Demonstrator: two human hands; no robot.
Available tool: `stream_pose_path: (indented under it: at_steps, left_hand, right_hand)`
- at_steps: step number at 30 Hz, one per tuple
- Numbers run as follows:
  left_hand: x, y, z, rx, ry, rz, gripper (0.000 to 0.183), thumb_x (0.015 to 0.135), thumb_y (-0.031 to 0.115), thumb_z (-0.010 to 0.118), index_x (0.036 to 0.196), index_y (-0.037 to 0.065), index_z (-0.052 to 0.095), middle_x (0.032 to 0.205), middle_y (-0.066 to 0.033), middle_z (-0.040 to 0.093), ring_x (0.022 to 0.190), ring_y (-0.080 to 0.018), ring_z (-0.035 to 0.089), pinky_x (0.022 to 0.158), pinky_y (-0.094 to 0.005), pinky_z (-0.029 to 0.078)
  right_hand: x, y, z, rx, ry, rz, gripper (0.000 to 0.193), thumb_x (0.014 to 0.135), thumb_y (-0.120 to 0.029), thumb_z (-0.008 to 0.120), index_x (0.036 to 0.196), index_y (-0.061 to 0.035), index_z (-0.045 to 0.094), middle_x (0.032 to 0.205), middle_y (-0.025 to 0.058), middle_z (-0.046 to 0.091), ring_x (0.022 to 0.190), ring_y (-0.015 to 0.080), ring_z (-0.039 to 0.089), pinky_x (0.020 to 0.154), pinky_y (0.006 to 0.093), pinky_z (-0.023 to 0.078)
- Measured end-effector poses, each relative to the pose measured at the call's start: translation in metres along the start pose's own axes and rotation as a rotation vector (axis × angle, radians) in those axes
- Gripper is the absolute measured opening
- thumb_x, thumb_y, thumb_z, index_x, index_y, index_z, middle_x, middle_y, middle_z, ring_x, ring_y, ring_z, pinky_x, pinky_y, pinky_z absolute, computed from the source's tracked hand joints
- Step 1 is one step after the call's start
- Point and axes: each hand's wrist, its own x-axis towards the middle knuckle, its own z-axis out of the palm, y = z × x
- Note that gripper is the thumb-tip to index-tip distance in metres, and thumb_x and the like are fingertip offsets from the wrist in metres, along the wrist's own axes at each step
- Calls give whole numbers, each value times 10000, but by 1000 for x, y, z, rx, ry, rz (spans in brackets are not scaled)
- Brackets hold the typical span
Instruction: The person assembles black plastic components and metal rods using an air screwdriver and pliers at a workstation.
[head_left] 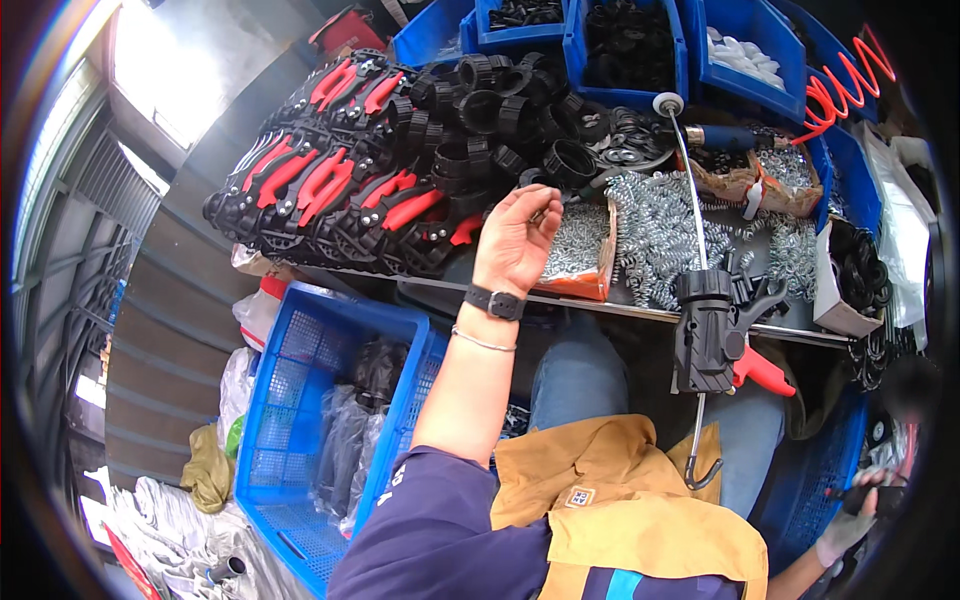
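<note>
My left hand (520,235), with a watch on its wrist, is raised over the bench's front edge. Its fingers are curled together beside an open box of small metal parts (580,240); what they hold, if anything, is hidden. Low at the far right, my right hand (850,527) wears a pale glove and closes on a dark tool (880,495), blurred near the rim. Between the hands, a caulking gun assembly (705,335) lies over the bench edge and my lap. It has a black body, a red handle (765,372), and a metal rod with a hooked end and a white disc (668,104).
Stacked black-and-red gun handles (320,185) fill the bench's left, beside black threaded rings (500,115). Loose springs (655,225) lie in the middle. Blue bins (745,75) line the back, near a coiled red hose (850,85). A blue crate (275,450) stands left of me.
</note>
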Motion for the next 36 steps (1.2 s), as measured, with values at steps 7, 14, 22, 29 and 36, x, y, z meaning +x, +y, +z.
stream_pose_path:
  at_steps: [7, 14, 22, 29, 36]
  left_hand:
    - [-103, -70, 80, 220, -276, -312, 125, 1002, 150, 525, 960, 33, 544, 795, -19, 565, 610, -69, 494, 505, -178, 377]
    - [-189, -117, 65, -153, -192, -567, 227, 994, 294, 541, 974, 68, 550, 832, -6, 549, 615, -47, 449, 450, -165, 262]
    - [-187, -128, 57, -204, -163, -585, 200, 996, 276, 540, 1004, 77, 564, 840, 4, 555, 628, -55, 440, 456, -169, 258]
    - [-188, -135, 64, -30, -191, -430, 266, 1029, 326, 471, 1077, 79, 558, 821, -15, 563, 632, -86, 455, 484, -187, 294]
    - [-139, -138, -2, -348, 568, -425, 267, 1018, 326, 487, 965, 74, 556, 821, -29, 542, 700, -135, 500, 539, -210, 392]
  right_hand:
    - [24, -66, 265, 405, -191, -501, 878, 706, -100, 764, 1439, 10, 293, 1177, 98, 448, 1082, 200, 416, 579, 219, 418]
    - [12, -48, 349, 428, -684, -405, 751, 791, -104, 771, 1423, -81, 365, 1111, 81, 491, 1026, 225, 520, 499, 257, 511]
    - [11, -38, 355, 405, -567, -393, 723, 780, -95, 742, 1406, -95, 379, 1083, 90, 503, 983, 253, 549, 579, 281, 554]
    - [11, -37, 355, 392, -587, -375, 732, 779, -109, 735, 1412, -80, 369, 1082, 94, 508, 984, 259, 549, 644, 286, 540]
    - [50, -11, 379, 508, -517, -454, 685, 806, -50, 639, 1421, -63, 337, 1167, 161, 536, 1037, 303, 550, 756, 326, 560]
